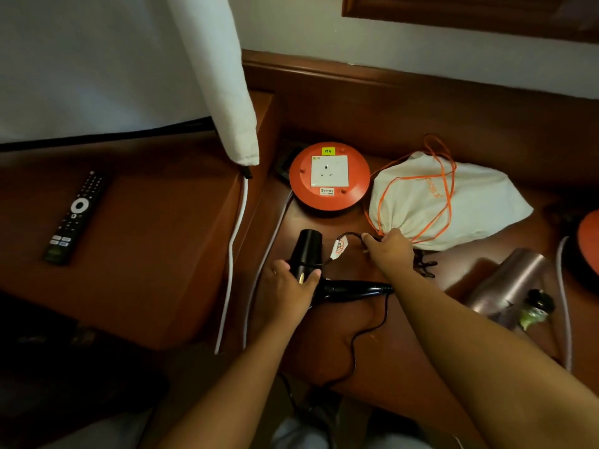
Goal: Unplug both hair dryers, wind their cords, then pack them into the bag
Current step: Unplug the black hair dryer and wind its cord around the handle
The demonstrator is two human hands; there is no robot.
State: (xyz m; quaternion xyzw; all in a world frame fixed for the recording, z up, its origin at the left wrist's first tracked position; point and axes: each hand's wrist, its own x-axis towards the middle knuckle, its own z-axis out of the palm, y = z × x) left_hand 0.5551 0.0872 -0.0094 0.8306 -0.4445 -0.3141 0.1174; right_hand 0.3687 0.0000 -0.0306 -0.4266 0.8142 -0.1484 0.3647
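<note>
Hands: left hand (288, 283) grips black dryer (306, 251); right hand (390, 246) pinches its cord (353, 235).

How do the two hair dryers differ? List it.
1. The black dryer is dark and glossy; the pink dryer is a pale metallic mauve.
2. The left hand grips the black dryer, and the right hand pinches its cord; no hand touches the pink dryer.
3. The black dryer lies mid-desk near the orange reel; the pink dryer lies farther right.
Both lie on the wooden desk, outside the bag.
</note>
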